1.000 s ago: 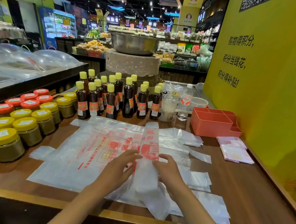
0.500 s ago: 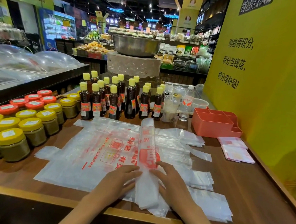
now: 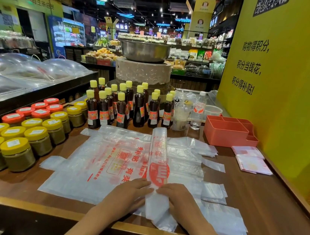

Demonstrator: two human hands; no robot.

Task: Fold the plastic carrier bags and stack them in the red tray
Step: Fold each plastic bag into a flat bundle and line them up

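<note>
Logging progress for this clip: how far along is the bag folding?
Early. Done: nothing shows in the red tray. In hand: left hand and right hand press a long narrow folded bag. Left: unfolded bags spread flat beneath it.

Your two bare forearms reach in from the bottom edge and angle toward each other. Your left hand (image 3: 128, 194) lies palm down, fingers straight and close together, pointing up and to the right. Your right hand (image 3: 177, 198) mirrors it, palm down, fingers extended up and to the left. The fingertips of both hands nearly meet at the centre.
</note>
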